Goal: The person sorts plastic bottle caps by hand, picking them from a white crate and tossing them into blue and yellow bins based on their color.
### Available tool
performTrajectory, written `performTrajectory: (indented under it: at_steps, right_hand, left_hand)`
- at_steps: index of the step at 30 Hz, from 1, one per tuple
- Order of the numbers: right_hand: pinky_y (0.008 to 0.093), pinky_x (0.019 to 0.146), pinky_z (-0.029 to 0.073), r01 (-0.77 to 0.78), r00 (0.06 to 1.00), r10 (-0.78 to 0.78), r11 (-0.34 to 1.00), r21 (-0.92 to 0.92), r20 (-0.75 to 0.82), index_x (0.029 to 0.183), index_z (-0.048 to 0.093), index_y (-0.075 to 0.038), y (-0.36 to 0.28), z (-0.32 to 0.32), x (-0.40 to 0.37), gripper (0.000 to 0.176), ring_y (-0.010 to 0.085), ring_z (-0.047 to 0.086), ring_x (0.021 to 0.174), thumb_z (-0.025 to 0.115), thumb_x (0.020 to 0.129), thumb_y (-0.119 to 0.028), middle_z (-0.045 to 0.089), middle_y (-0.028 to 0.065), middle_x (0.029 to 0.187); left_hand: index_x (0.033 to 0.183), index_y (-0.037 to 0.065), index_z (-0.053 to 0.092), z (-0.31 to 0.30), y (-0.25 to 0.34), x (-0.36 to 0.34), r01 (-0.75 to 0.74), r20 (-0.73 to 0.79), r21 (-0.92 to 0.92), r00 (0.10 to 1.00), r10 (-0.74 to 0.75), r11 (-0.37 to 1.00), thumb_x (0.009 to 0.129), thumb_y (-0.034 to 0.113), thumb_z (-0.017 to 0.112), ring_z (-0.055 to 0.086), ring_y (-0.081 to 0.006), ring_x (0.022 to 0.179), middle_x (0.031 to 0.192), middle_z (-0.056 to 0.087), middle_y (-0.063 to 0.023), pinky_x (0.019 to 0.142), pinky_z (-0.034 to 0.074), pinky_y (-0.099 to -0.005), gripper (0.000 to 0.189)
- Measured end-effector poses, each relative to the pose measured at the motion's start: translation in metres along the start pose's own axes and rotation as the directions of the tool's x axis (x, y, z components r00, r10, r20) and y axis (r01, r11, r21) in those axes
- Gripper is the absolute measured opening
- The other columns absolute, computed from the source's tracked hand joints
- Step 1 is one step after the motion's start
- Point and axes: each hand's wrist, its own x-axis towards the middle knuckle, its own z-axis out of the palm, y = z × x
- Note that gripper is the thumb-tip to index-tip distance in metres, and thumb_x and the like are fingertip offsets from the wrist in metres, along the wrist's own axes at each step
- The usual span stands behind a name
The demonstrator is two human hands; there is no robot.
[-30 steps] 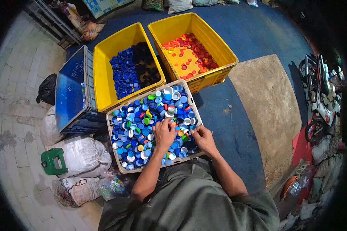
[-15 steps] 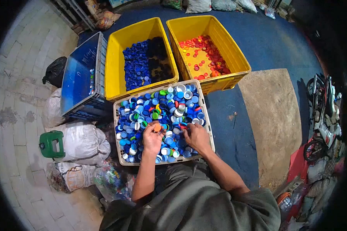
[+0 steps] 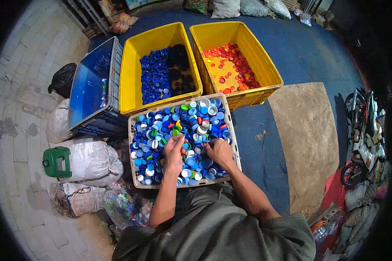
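Observation:
A shallow pale crate (image 3: 237, 150) in front of me is full of mixed bottle caps (image 3: 163, 116), mostly blue, with white, green and a few red or yellow ones. My left hand (image 3: 174, 152) is over the middle of the caps, its fingers curled together; whatever they hold is hidden. To its right, my right hand (image 3: 221, 153) reaches into the caps with fingers pinched, and a blue bottle cap (image 3: 207, 141) shows at the fingertips.
Beyond the crate, one yellow bin (image 3: 128, 82) holds dark blue and black caps; another yellow bin (image 3: 265, 65) holds red and orange ones. At left stand a blue bin (image 3: 83, 91), white sacks (image 3: 93, 161) and a green container (image 3: 56, 162). A motorcycle (image 3: 361, 139) is far right.
My left hand has turned inward and closed, and the orange cap that showed in it is out of sight. My right hand stays nearly in place, with blue now showing at its fingertips.

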Motion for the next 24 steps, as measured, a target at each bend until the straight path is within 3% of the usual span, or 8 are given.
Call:
performTrajectory:
  at_steps: [3,5,6,9,10,12,16,24]
  right_hand:
    - [0.0450,0.062,0.051,0.005,0.999,-0.002,0.997,0.081,-0.033,0.087,0.069,-0.002,0.005,-0.004,0.000,0.035,0.0381,0.066,0.068,0.063,0.087,-0.037,0.066,0.0213,0.071]
    - [0.0417,0.060,0.050,-0.012,1.000,0.015,0.974,0.225,-0.013,0.089,0.069,-0.002,0.005,-0.013,-0.006,0.033,0.0331,0.066,0.065,0.065,0.086,-0.034,0.066,0.0199,0.070]
    - [0.0399,0.058,0.049,-0.027,1.000,0.022,0.943,0.331,0.018,0.091,0.068,-0.001,0.003,-0.020,-0.009,0.032,0.0298,0.065,0.063,0.066,0.086,-0.033,0.066,0.0193,0.070]
    - [0.0301,0.059,0.044,-0.088,0.992,0.007,0.761,0.642,0.128,0.088,0.064,-0.001,0.021,-0.019,-0.020,0.024,0.0148,0.059,0.063,0.066,0.089,-0.026,0.062,0.0073,0.068]
    - [0.0288,0.061,0.044,-0.179,0.976,0.022,0.650,0.739,0.217,0.087,0.063,-0.002,0.019,-0.028,-0.027,0.023,0.0137,0.058,0.065,0.065,0.090,-0.025,0.061,0.0049,0.070]
    - [0.0266,0.070,0.045,-0.330,0.933,0.001,0.401,0.854,0.360,0.090,0.059,-0.007,0.026,-0.034,-0.038,0.012,0.0122,0.059,0.075,0.059,0.094,-0.019,0.057,-0.0015,0.076]
    - [0.0313,0.075,0.051,-0.460,0.886,-0.050,0.021,0.887,0.461,0.099,0.056,-0.006,0.032,-0.045,-0.054,0.008,0.0162,0.062,0.080,0.055,0.092,-0.011,0.060,0.0041,0.087]
    - [0.0340,0.080,0.052,-0.441,0.894,-0.139,-0.097,0.892,0.426,0.102,0.054,-0.006,0.039,-0.043,-0.054,0.014,0.0195,0.062,0.085,0.055,0.087,-0.007,0.061,0.0080,0.096]
  left_hand:
    - [0.106,0.004,0.060,0.009,-0.001,0.016,-0.251,0.024,0.374,0.965,0.262,0.893,0.086,0.013,0.070,0.052,-0.0058,0.060,0.090,0.067,-0.0062,0.053,0.043,-0.0221,0.024]
    - [0.108,0.002,0.060,0.011,0.000,0.032,-0.437,0.150,0.613,0.882,0.446,0.658,0.086,0.012,0.070,0.057,-0.0072,0.067,0.092,0.068,-0.0064,0.059,0.048,-0.0235,0.025]
    - [0.110,0.000,0.061,0.022,0.016,0.031,-0.439,0.220,0.758,0.868,0.445,0.482,0.083,0.008,0.070,0.066,-0.0159,0.078,0.096,0.070,-0.0098,0.070,0.052,-0.0286,0.029]
    - [0.113,0.002,0.062,0.034,0.017,0.059,-0.647,0.464,0.730,0.707,0.534,0.222,0.081,0.007,0.070,0.068,-0.0255,0.092,0.101,0.069,-0.0140,0.079,0.053,-0.0336,0.033]
    - [0.116,0.002,0.061,0.038,0.018,0.066,-0.646,0.492,0.726,0.728,0.477,0.237,0.080,0.007,0.070,0.065,-0.0333,0.100,0.105,0.068,-0.0175,0.085,0.051,-0.0386,0.037]
    - [0.117,0.003,0.061,0.043,0.018,0.078,-0.662,0.563,0.735,0.718,0.410,0.150,0.079,0.008,0.071,0.064,-0.0331,0.103,0.109,0.067,-0.0181,0.087,0.051,-0.0398,0.040]
    - [0.123,0.006,0.059,0.048,0.013,0.089,-0.654,0.600,0.750,0.737,0.311,0.102,0.079,0.010,0.071,0.062,-0.0351,0.104,0.115,0.064,-0.0168,0.087,0.051,-0.0420,0.046]
    - [0.126,0.006,0.056,0.052,0.017,0.085,-0.592,0.560,0.794,0.800,0.216,0.138,0.077,0.012,0.073,0.063,-0.0351,0.100,0.109,0.067,-0.0143,0.083,0.051,-0.0433,0.052]
